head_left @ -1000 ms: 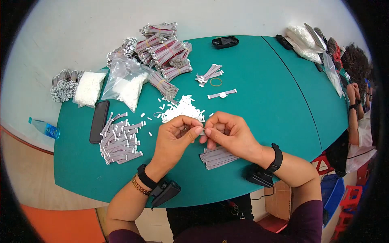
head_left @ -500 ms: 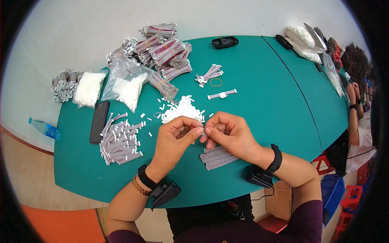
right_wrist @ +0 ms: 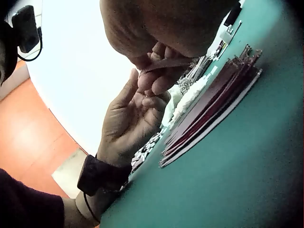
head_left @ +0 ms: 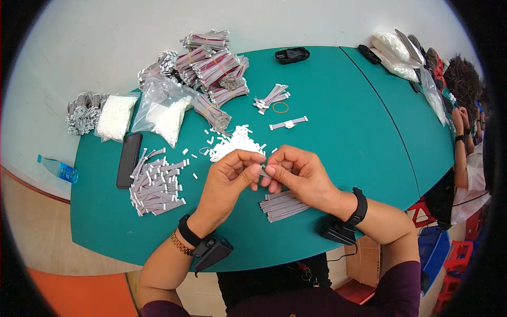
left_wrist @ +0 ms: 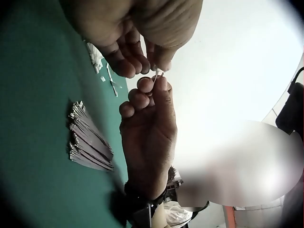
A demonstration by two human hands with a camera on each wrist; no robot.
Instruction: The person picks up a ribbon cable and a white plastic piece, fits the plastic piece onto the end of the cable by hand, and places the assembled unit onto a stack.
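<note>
My two hands meet at the fingertips above the green table [head_left: 348, 121]. With thumb and forefinger, my right hand [head_left: 303, 177] pinches a short grey ribbon cable [right_wrist: 171, 62], whose strip runs back under the curled fingers in the right wrist view. My left hand [head_left: 227, 177] pinches a small white connector [right_wrist: 140, 72] at the cable's end, mostly covered by the fingertips. Below the right hand lies a row of flat grey ribbon cables [head_left: 282, 206]. Just beyond the hands is a heap of small white connectors [head_left: 237, 142].
Cables with white ends [head_left: 158, 185] lie loose at left beside a black phone [head_left: 129, 158]. Bags of white connectors [head_left: 169, 119] and banded cable bundles [head_left: 214, 66] stand behind. A few cables [head_left: 273, 98], a rubber band [head_left: 281, 108] and a black case [head_left: 293, 55] lie farther back.
Both hands stay in nearly the same place. The fingertips have shifted slightly, and a little more of the grey cable shows between them now.
</note>
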